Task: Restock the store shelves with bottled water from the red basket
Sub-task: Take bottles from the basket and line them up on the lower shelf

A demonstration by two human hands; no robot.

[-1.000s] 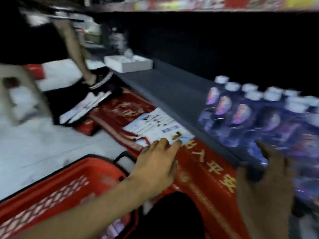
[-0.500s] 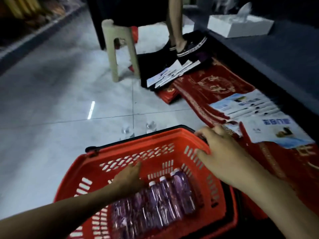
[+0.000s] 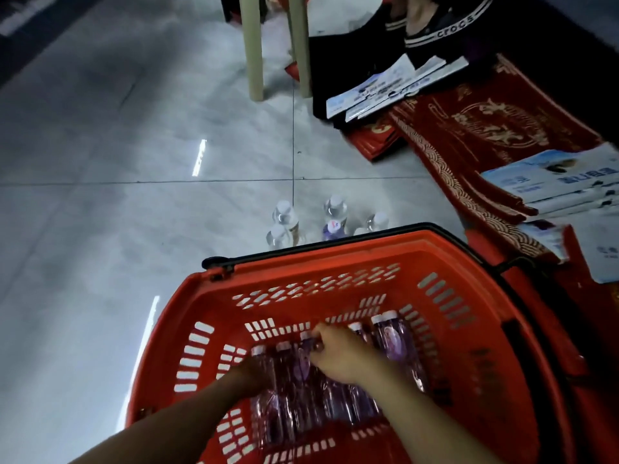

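Note:
The red basket (image 3: 335,259) sits on the floor right below me. Several purple-labelled water bottles (image 3: 397,346) lie side by side on its bottom, caps pointing away from me. Both my hands are down inside it. My left hand (image 3: 256,371) rests on the leftmost bottles, its fingers hidden in shadow. My right hand (image 3: 341,354) lies over the middle bottles with fingers curled around the neck of one. The store shelf is out of view.
Several more water bottles (image 3: 331,216) stand on the tiled floor just beyond the basket. Red mats (image 3: 495,128) with stacks of leaflets (image 3: 552,182) lie to the right. Stool legs (image 3: 254,48) and a person's foot in a black shoe (image 3: 435,31) are farther back.
My view swung from the shelf down to the basket. My right hand left the basket rim and came down onto the bottles; my left hand slid further onto the left bottles.

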